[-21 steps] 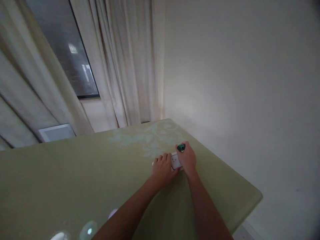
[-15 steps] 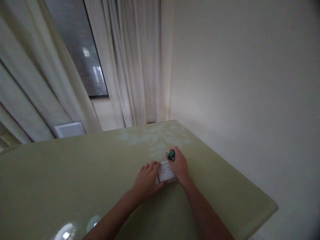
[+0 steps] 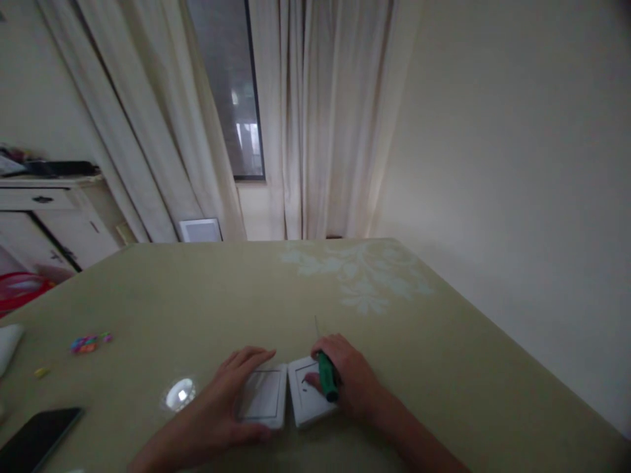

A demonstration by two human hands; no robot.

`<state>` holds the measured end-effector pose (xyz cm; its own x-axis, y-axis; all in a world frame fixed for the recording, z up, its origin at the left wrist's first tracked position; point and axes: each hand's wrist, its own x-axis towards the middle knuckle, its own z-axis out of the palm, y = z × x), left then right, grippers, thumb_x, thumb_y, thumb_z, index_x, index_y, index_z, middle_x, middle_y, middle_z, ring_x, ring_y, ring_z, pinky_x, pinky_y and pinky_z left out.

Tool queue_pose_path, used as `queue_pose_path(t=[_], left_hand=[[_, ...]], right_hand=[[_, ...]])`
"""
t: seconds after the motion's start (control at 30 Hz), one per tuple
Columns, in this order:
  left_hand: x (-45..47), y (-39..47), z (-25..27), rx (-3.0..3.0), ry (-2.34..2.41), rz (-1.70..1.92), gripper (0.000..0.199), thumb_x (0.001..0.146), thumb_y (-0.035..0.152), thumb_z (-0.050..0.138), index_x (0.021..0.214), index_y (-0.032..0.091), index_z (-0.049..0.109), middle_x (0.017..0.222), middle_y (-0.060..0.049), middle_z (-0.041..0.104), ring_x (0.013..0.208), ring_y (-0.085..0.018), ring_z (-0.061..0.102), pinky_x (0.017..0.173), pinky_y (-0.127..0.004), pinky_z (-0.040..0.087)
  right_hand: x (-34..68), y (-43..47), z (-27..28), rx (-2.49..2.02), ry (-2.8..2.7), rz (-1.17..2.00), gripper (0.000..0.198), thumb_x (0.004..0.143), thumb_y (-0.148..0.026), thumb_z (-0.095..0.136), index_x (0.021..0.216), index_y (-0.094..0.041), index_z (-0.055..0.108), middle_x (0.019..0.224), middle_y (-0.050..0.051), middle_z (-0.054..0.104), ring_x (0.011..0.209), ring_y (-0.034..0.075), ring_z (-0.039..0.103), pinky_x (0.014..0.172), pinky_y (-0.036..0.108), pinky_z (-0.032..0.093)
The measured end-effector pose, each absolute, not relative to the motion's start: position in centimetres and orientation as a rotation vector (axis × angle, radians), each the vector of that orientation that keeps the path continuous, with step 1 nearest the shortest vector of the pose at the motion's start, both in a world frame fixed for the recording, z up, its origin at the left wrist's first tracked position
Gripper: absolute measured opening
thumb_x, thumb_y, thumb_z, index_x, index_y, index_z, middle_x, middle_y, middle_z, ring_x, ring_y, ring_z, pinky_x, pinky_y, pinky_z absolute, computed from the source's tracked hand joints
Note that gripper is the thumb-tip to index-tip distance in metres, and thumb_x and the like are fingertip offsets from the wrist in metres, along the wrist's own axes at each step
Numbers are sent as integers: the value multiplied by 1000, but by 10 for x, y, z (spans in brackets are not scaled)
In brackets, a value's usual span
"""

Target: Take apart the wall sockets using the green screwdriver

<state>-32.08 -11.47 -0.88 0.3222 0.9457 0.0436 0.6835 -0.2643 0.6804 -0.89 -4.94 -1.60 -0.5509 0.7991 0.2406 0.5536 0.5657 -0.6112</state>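
Note:
Two white square wall plates lie side by side on the table, slightly angled to each other. My left hand (image 3: 221, 397) spans the left plate, a wall switch (image 3: 263, 397), with the fingers along its far edge and the thumb along its near edge. My right hand (image 3: 352, 374) is closed round a screwdriver (image 3: 328, 378) with a green handle, its thin shaft pointing away from me. The fingers and handle partly cover the right plate, a wall socket (image 3: 305, 407) with dark slots.
A black phone (image 3: 39, 437) lies at the near left, with small colourful pieces (image 3: 86, 343) and a yellow bit (image 3: 42, 372) beyond it. A shiny clear round object (image 3: 181, 394) is left of my left hand. The wall (image 3: 517, 197) borders the table (image 3: 197, 295) on the right.
My view has swung left, bringing in the phone and cabinet. The plates and both hands appear nearer to me. The screwdriver's handle now tilts toward me, its shaft showing; the plates sit at an angle.

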Motion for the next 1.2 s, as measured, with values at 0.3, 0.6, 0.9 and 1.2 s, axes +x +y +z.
queue_pose_path(t=[0.3, 0.6, 0.9, 1.2], left_hand=[[-317, -120, 16, 2006, 1315, 641, 78, 70, 15, 82, 145, 32, 70, 146, -10, 68, 131, -36, 67, 114, -48, 55], [-313, -122, 10, 2059, 1329, 651, 77, 79, 21, 85, 152, 34, 64, 154, -12, 61, 141, -39, 58, 120, -56, 48], [-327, -110, -6, 2094, 1384, 805, 64, 92, 44, 82, 150, 31, 58, 148, -11, 64, 134, -34, 65, 112, -48, 57], [-367, -65, -49, 2048, 1824, 902, 67, 86, 62, 78, 139, 22, 68, 138, -14, 72, 127, -40, 69, 113, -57, 55]], right_hand=[[12, -45, 7, -743, -2524, 751, 64, 77, -57, 95, 125, -26, 65, 126, 11, 73, 113, 29, 65, 100, 41, 51], [16, -50, 14, -812, -2713, 552, 59, 82, -63, 89, 124, -27, 68, 126, 13, 73, 113, 33, 68, 99, 44, 52], [15, -50, 2, -661, -2728, 175, 61, 86, -74, 75, 117, -21, 69, 108, 13, 72, 96, 31, 68, 85, 43, 52], [12, -53, 7, -608, -2601, 281, 60, 81, -70, 81, 113, -21, 68, 101, 10, 72, 88, 27, 67, 77, 38, 52]])
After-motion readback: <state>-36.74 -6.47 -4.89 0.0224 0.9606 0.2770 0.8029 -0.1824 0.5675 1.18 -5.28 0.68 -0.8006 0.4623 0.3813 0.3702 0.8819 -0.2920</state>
